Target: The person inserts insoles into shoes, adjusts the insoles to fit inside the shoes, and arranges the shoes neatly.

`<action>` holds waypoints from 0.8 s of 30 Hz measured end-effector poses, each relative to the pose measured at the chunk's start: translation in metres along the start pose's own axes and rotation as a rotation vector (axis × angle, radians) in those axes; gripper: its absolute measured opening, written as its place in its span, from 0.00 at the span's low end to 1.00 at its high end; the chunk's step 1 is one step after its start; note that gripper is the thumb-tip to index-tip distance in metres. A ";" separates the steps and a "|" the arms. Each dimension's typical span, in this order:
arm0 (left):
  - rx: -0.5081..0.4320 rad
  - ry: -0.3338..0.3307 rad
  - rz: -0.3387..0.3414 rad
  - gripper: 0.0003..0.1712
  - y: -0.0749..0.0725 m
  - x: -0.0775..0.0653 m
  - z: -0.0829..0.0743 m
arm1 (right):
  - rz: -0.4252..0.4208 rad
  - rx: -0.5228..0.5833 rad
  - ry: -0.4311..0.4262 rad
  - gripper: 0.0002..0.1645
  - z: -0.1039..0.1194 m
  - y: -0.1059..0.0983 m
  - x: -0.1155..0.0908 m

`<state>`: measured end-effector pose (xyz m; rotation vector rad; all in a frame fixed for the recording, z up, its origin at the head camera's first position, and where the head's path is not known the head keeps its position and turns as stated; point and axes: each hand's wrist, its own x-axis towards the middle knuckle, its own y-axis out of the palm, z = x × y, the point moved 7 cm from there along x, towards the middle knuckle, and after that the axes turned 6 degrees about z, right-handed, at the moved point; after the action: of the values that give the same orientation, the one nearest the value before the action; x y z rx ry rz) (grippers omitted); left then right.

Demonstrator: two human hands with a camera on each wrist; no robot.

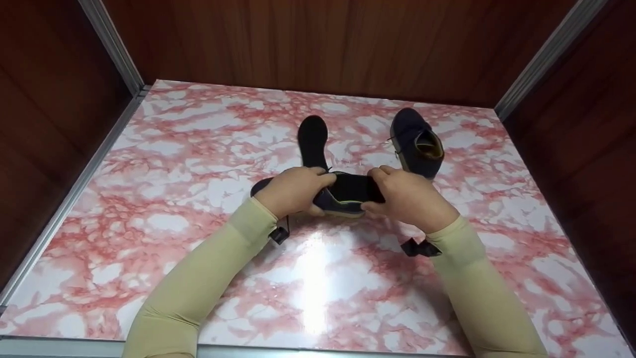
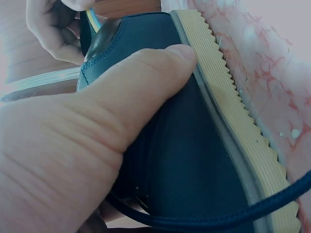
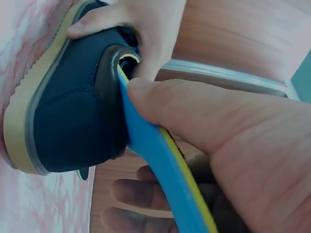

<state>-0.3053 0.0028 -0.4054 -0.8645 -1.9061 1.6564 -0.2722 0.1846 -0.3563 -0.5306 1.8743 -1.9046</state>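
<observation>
One hand (image 1: 294, 191) gripping shoe (image 2: 189, 160), other (image 1: 412, 201) pinching insole (image 3: 150, 141)

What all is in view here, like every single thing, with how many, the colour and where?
Tabletop: one, red and white marbled, beneath everything
Held shoe: one, dark blue, cream sole, mid-view
Lace: at least one, dark blue, across the held shoe
Held insole: one, black and blue, yellow edge, at the held shoe's opening
Loose insole: one, black, behind the held shoe
Other shoe: one, dark blue, back right
Panels: three, brown, back and sides
Metal strips: several, silver-grey, along edges
Wrist pieces: two, black, at the cuffs
Sleeves: two, pale yellow, both arms
Left hand: one, bare, gripping the held shoe
Right hand: one, bare, pinching the held insole
</observation>
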 end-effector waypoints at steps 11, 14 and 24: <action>0.009 0.015 -0.016 0.36 -0.001 0.000 -0.001 | -0.171 -0.051 -0.082 0.28 0.010 -0.007 -0.001; 0.009 0.013 -0.015 0.36 -0.002 0.000 -0.001 | -0.239 -0.066 -0.122 0.23 0.014 -0.009 -0.002; 0.012 0.006 -0.014 0.37 -0.002 0.000 -0.002 | -0.220 -0.058 -0.126 0.21 0.018 -0.003 0.003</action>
<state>-0.3046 0.0040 -0.4037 -0.8485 -1.8921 1.6529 -0.2649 0.1680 -0.3534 -0.8870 1.8593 -1.9047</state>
